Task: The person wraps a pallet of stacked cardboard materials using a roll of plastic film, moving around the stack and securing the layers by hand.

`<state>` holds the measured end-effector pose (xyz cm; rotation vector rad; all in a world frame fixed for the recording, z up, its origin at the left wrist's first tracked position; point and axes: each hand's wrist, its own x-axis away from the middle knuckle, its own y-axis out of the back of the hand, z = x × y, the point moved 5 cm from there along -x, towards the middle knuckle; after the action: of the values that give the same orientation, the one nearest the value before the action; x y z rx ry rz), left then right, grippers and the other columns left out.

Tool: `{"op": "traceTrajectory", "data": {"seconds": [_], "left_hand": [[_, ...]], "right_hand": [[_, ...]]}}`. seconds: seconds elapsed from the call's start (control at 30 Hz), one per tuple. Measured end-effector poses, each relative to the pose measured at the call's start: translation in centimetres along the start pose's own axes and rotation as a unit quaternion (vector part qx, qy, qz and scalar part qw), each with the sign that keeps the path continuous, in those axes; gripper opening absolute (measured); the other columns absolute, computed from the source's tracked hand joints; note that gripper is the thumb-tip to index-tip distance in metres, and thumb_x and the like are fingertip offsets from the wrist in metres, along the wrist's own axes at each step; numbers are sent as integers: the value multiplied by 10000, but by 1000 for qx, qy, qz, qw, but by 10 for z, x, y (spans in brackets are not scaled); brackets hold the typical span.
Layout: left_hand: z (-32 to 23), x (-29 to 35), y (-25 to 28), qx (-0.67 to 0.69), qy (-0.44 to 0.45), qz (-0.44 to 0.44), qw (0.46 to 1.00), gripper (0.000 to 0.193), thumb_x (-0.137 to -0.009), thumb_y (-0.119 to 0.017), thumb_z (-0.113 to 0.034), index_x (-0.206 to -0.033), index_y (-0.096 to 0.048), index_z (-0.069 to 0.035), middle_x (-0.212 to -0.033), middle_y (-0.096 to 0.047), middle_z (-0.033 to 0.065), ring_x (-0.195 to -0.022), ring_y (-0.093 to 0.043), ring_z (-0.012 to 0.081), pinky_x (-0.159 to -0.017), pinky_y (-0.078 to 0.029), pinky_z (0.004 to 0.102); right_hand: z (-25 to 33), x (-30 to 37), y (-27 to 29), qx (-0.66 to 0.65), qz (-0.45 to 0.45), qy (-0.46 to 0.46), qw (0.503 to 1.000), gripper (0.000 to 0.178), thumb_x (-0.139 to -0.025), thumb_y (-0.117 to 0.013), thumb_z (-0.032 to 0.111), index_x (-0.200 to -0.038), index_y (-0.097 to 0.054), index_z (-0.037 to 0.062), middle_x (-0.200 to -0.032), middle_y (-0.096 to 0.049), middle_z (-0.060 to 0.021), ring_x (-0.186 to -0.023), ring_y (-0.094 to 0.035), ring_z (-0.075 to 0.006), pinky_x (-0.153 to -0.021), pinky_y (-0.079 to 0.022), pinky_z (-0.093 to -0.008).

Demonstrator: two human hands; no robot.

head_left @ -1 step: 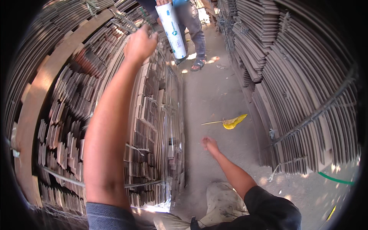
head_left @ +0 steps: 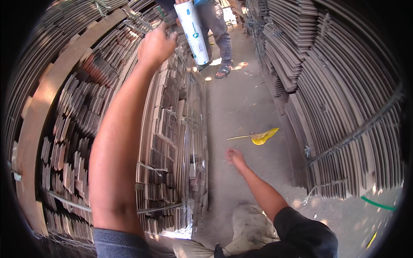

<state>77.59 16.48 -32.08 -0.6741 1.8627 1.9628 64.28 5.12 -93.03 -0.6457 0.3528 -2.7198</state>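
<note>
Left hand [head_left: 155, 45] raised high, fingers curled onto clear plastic wrap [head_left: 191, 129] at top of stacked wooden strips [head_left: 167, 142]. Beyond, another person's white roll [head_left: 193, 32]. Right hand [head_left: 235, 157] lowered, loosely open, grasping nothing, over concrete floor [head_left: 241, 107]; yellow leaf [head_left: 263, 136] near.

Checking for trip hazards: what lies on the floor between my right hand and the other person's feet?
In the head view, only a yellow leaf on its stalk lies between the right hand and the feet; otherwise bare floor.
</note>
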Motion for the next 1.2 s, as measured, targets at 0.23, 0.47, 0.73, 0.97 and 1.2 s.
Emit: {"op": "traceTrajectory", "data": {"seconds": [0.23,0.47,0.73,0.97,1.2], "left_hand": [[25,-72,-1,80,-90,-13,993,528,-1006,-672,-348,-1428,-602,-38,-1274,-735,212,-1234,-687,307,-1075,-498,414],[48,-128,-37,53,-69,23,996,574,-981,-729,-299,-1475,-563,-58,-1398,-663,223,-1289,-651,333,-1102,-494,432],[20,-189,-93,-6,-125,5,992,643,-923,-773,-292,-1488,-553,-78,-1296,-703,252,-1274,-652,377,-1087,-501,443],[24,-260,-147,-69,-159,-36,984,579,-949,-682,-326,-1418,-576,-4,-1323,-664,292,-1284,-639,332,-1109,-473,479],[63,-297,-142,-102,-205,-8,973,278,-1005,-596,-209,-1054,-725,33,-980,-731,244,-917,-696,338,-850,-545,465]], "right_hand": [[121,-72,-26,-64,35,50,996,434,-1097,-509,325,-1469,-561,106,-1345,-684,-104,-1146,-676,-216,-930,-551,-375],[169,-136,-28,-124,58,63,989,499,-1079,-557,401,-1493,-543,124,-1323,-702,-100,-1136,-689,-219,-919,-556,-407],[76,-116,47,376,-194,211,881,601,-992,-676,288,-1525,-493,79,-1526,-534,-184,-1433,-480,-370,-1187,-385,-507],[-41,-50,147,575,-148,124,795,817,-1011,-601,395,-1652,-245,33,-1733,-212,-169,-1626,-122,-326,-1331,-96,-472],[-36,-55,137,607,-96,95,783,839,-1007,-573,445,-1659,-234,42,-1742,-191,-157,-1634,-98,-306,-1337,-64,-456]]}}
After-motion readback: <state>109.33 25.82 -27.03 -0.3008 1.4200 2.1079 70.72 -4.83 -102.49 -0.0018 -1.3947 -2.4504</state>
